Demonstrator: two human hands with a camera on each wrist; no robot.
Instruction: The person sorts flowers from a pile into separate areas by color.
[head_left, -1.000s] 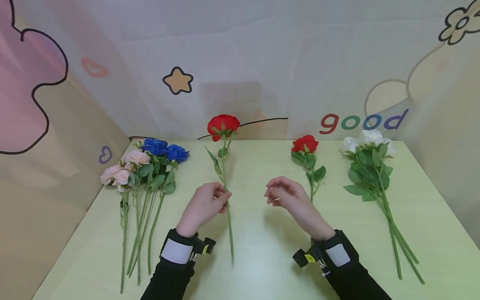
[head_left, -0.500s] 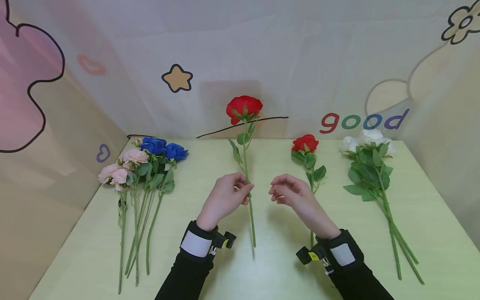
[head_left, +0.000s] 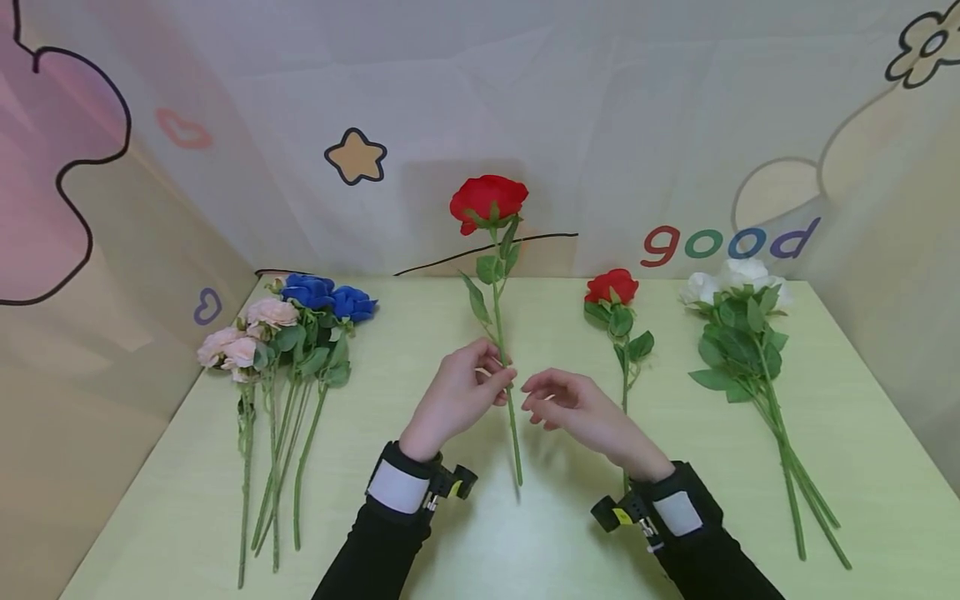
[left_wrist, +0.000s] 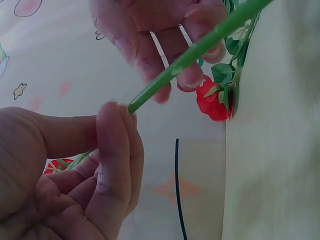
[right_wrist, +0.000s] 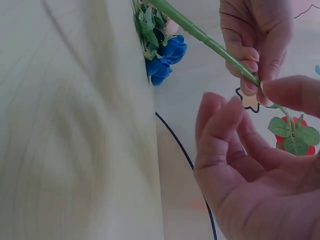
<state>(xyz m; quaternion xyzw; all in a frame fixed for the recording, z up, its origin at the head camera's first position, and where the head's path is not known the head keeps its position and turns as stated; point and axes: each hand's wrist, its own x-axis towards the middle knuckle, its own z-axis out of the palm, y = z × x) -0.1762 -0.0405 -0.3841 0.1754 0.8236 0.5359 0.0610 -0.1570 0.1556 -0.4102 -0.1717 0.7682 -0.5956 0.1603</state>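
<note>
My left hand pinches the green stem of a red rose between thumb and fingertips. The rose stands nearly upright above the table, bloom at the top, its lower stem running below the hand. In the left wrist view the stem leaves the pinch and slants up to the right. Close by on the right is my right hand, fingers loosely bent and apart from the stem, holding nothing. A second red rose lies on the table behind the right hand, part of its stem hidden by the wrist.
Pink roses and blue roses lie bunched at the left of the pale table. White roses lie at the right, stems toward the front. A printed cloth rises behind the table.
My left hand has carried the red rose rightward and raised its bloom. The right hand moved slightly right, then back left and a little down, closer to the rose's stem.
</note>
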